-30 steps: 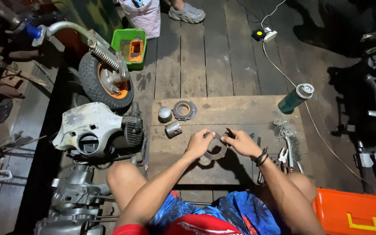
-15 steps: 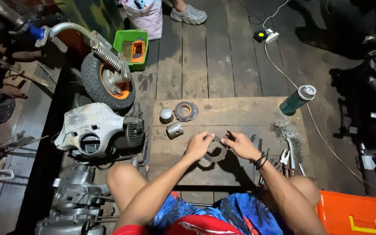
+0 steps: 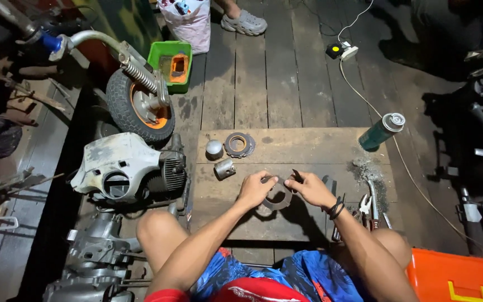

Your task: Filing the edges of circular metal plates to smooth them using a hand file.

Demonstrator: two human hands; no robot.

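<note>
A flat grey metal ring plate (image 3: 278, 200) lies on a low wooden board (image 3: 286, 154) between my knees. My left hand (image 3: 256, 189) grips the ring's left edge. My right hand (image 3: 313, 189) sits on its right side and pinches a small dark tool (image 3: 297, 175) at the ring's upper edge. Farther up the board lie a toothed disc (image 3: 239, 144), a round silver cap (image 3: 214, 149) and a short metal cylinder (image 3: 225, 168).
A white engine casing (image 3: 119, 168) and small wheel (image 3: 141, 109) stand left of the board. A green spray can (image 3: 381, 131) lies at the board's right corner, pliers (image 3: 368, 206) by my right wrist. An orange box (image 3: 459, 277) sits lower right. Another person's shoe (image 3: 244, 23) is at top.
Both hands stay on the ring plate with only small shifts of the fingers. The view has drifted slightly.
</note>
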